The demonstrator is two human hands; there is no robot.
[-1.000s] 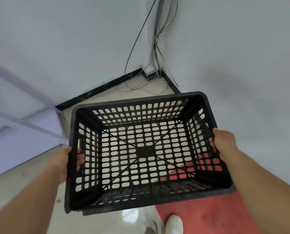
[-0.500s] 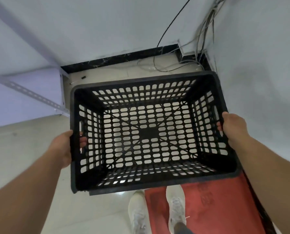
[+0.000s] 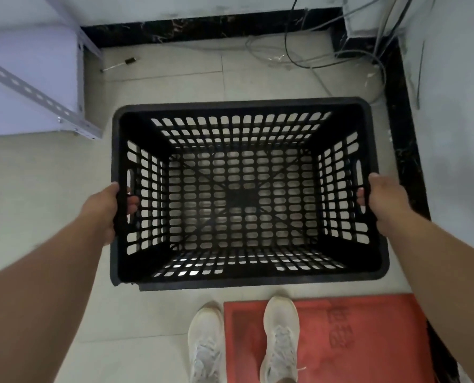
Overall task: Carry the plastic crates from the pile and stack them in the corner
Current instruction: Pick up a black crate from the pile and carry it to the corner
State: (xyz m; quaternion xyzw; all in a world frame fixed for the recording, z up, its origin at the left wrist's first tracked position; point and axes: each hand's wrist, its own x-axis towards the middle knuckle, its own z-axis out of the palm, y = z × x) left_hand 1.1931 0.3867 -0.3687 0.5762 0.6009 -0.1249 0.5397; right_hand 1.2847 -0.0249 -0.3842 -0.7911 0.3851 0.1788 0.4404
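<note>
Black perforated plastic crate, empty

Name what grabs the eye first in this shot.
The black crate fills the centre, empty, a left hand and a right hand gripping its side handles above the pale tiled floor. Loose cables trail into the far right corner beyond it. Near the bottom edge, white shoes stand by a red mat.

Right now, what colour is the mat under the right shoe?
Red, with embossed characters; the mat shows best in the head view, under the right shoe.
</note>
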